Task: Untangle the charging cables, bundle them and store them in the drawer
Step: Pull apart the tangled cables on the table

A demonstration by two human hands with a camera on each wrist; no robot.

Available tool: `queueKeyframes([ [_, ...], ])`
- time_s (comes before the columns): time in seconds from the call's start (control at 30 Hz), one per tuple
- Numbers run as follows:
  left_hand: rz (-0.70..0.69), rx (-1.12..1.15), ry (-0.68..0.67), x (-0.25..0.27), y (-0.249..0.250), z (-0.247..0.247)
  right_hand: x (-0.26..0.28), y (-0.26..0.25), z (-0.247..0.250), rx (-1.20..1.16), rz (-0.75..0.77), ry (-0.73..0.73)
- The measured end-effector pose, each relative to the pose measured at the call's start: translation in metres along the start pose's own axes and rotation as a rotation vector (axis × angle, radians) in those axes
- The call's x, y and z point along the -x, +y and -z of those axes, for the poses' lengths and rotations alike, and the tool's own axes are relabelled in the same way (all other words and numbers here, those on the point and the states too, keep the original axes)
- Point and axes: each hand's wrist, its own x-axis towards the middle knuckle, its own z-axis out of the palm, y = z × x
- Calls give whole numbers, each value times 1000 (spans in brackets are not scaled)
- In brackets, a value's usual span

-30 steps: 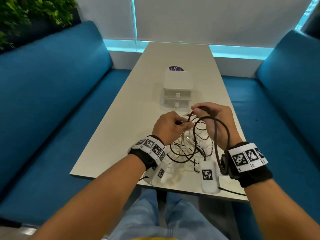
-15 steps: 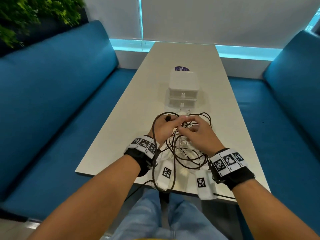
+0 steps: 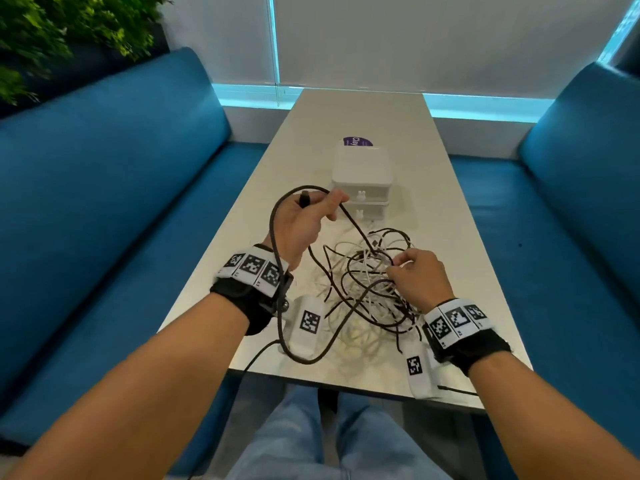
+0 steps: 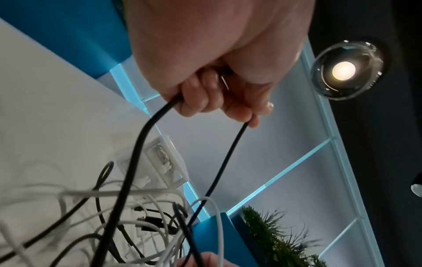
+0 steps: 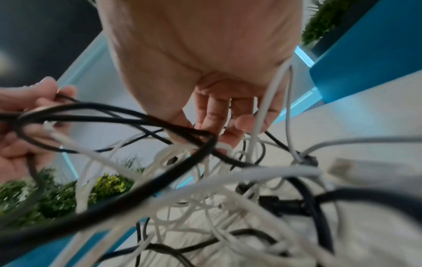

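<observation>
Right hand [image 3: 420, 280] fingers [image 5: 214, 115] vanish into blurred cable tangle [image 5: 205, 189]; its grip cannot be told.

Cool, even daylight comes through the frosted window [image 3: 415, 39] at the far end, with cyan strips glowing along its sill, so the counter [image 3: 242, 244] carries only faint shadows. The head view is sharp but bows outward at its edges. Both wrist views are softer: the cables [image 5: 205, 180] close to the lens smear, and a ceiling lamp [image 4: 343, 70] flares in the left one.
</observation>
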Motion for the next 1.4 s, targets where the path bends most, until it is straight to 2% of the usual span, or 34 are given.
queueKeyframes([
  [0.1, -6, 6, -10, 1, 5, 0, 2, -8, 4, 40, 60, -8],
  [0.2, -15, -47, -61, 7, 7, -6, 11, -26, 10, 6, 251, -22],
  [0.33, 14, 58, -167, 15, 10, -16, 12, -47, 15, 8, 418, -93],
  [0.43, -9, 21, -190, 13, 10, -13, 6, -41, 21, 5, 416, -159],
  [0.53, 42, -67, -206, 12, -4, -14, 6, -37, 25, -62, 419, -215],
  [0.6, 62, -181, -261, 12, -17, -20, 6, -39, 26, -94, 448, -199],
  [0.7, 15, -309, -361, 14, -36, -28, 7, -44, 29, -111, 470, -197],
  [0.83, -38, -444, -271, 9, -49, -32, 9, -50, 35, -165, 480, -167],
  [0.97, 12, -501, -216, 3, -51, -34, 15, -64, 48, -340, 477, -130],
  [1.23, 26, -371, -164, -13, -39, -28, 20, -101, 72, -676, 599, -181],
  [1.4, -134, -397, -224, -2, -21, -22, 15, -96, 76, -497, 574, -202],
])
